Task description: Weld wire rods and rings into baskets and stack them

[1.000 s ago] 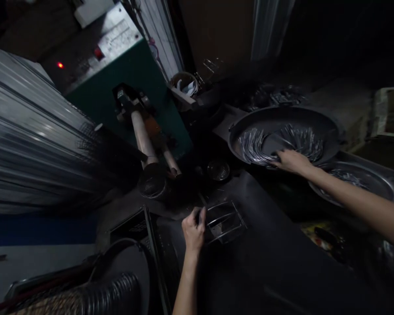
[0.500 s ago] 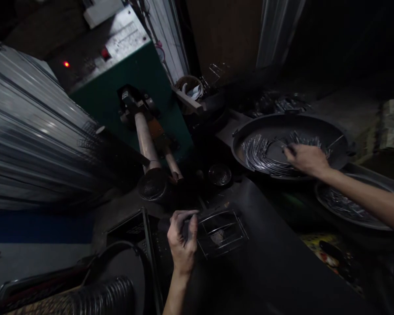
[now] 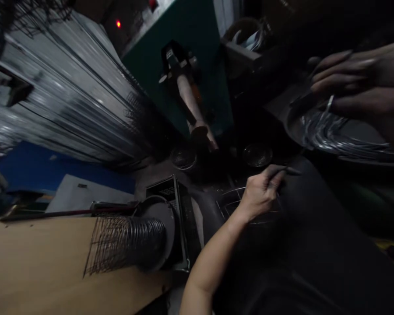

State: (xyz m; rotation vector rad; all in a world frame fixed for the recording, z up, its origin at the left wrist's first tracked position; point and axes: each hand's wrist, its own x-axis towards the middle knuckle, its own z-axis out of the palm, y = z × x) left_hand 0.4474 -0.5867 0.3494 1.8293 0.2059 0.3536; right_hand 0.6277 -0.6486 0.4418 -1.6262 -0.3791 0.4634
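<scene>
My left hand (image 3: 261, 190) is above a small wire frame (image 3: 231, 201) that lies on dark cloth at the lower middle. Its fingers are pinched together, and what they hold, if anything, is too dark to make out. Close to the camera at the upper right, my right hand (image 3: 361, 83) is blurred, its fingers curled round a thin shiny wire piece (image 3: 330, 103). Beneath it stands a round pan with many bent wires (image 3: 331, 138).
A green machine (image 3: 213, 57) with two copper-coloured arms (image 3: 188, 98) stands at the upper middle. Stacked wire racks (image 3: 128, 240) sit by a wooden board (image 3: 36, 262) at the lower left. A small round dish (image 3: 257, 155) lies beyond my left hand.
The view has swung left. My left hand has moved right, over the wire frame, and its fingers have closed. My right hand has risen from the pan towards the camera.
</scene>
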